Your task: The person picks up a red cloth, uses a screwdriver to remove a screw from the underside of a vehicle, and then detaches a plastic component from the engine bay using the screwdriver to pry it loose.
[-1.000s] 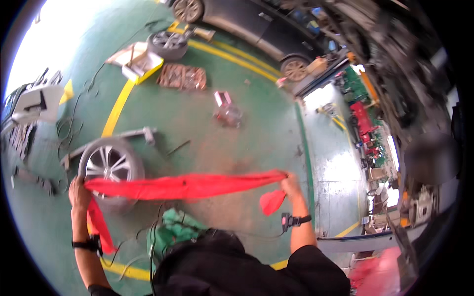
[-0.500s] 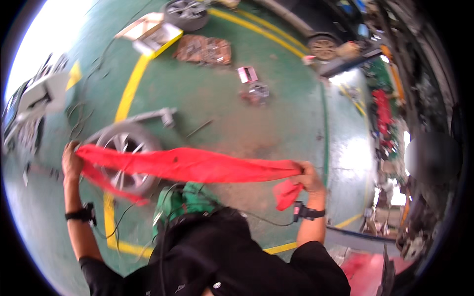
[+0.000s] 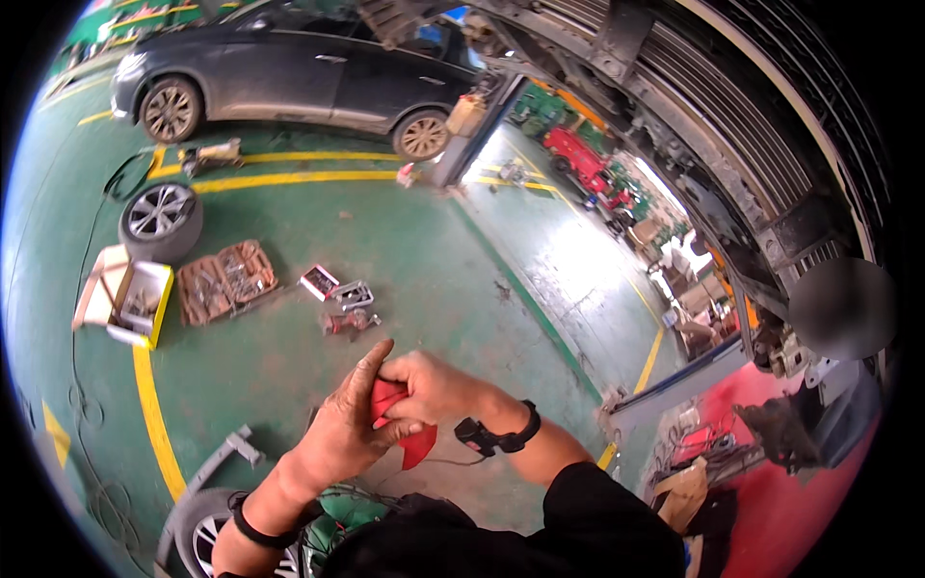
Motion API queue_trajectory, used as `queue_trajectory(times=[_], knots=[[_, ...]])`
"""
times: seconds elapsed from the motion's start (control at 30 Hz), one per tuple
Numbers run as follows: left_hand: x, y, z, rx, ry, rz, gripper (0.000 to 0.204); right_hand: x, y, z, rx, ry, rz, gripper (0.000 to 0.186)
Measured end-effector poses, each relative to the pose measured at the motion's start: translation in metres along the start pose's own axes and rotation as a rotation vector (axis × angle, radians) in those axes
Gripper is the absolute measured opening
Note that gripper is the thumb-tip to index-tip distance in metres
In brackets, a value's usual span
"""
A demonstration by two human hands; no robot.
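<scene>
A red cloth strip (image 3: 418,449) is bunched up between my two hands in front of my body, with one loose end hanging below them. My left hand (image 3: 339,430) presses against the bundle, fingers pointing up and away, thumb across the near side. From the other side, my right hand (image 3: 445,387) has its fingers curled around the cloth. The hands touch each other. Most of the cloth is hidden inside them.
On the green floor ahead lie an opened brown tool case (image 3: 226,281), a yellow-edged box (image 3: 145,301) and small red-and-grey tools (image 3: 349,322). Wheels stand at the far left (image 3: 160,220) and near left (image 3: 207,535). A dark car (image 3: 289,72) is beyond; a raised vehicle's underside (image 3: 713,125) overhangs right.
The red cloth was stretched wide between my spread hands; now my hands have come together and it is gathered between them. My view has swung toward the right and farther out.
</scene>
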State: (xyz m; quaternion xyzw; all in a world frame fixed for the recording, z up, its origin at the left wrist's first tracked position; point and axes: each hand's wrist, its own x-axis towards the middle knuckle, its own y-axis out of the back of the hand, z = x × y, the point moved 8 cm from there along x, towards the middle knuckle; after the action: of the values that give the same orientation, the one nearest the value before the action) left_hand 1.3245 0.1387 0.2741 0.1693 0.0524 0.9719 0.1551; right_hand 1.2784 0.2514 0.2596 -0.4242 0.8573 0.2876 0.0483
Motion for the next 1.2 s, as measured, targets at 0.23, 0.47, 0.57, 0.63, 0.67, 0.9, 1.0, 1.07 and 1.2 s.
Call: queue_trajectory(times=[0.23,0.47,0.57,0.63,0.67,0.9,1.0,1.07,1.2], knots=[[0.079,0.066,0.037,0.102,-0.023,0.014,0.025,-0.004,0.102,-0.081,-0.113,0.233,0.384,0.024],[0.156,0.151,0.087,-0.035,-0.247,0.196,0.027,-0.02,0.162,-0.141,-0.322,0.248,0.684,0.026],[0.196,0.158,0.1,-0.028,-0.329,0.181,0.027,-0.037,0.18,-0.172,-0.582,0.317,0.981,0.024],[0.218,0.151,0.113,-0.007,-0.437,0.124,0.02,-0.052,0.184,-0.195,-0.826,0.354,1.197,0.022],[0.227,0.144,0.122,-0.006,-0.504,0.083,0.019,-0.057,0.188,-0.201,-0.887,0.302,1.274,0.019],[0.268,0.062,0.177,-0.47,-0.456,-0.466,0.044,-0.105,0.194,-0.258,-1.411,0.255,1.592,0.019],[0.266,0.032,0.205,-0.414,-0.494,-0.578,0.039,-0.128,0.195,-0.273,-1.577,0.225,1.679,0.021],[0.263,0.018,0.225,-0.42,-0.548,-0.593,0.031,-0.143,0.189,-0.281,-1.731,0.221,1.74,0.025],[0.272,0.015,0.27,-0.179,-0.897,-0.299,0.022,-0.179,0.169,-0.281,-1.937,-0.039,1.922,0.035]])
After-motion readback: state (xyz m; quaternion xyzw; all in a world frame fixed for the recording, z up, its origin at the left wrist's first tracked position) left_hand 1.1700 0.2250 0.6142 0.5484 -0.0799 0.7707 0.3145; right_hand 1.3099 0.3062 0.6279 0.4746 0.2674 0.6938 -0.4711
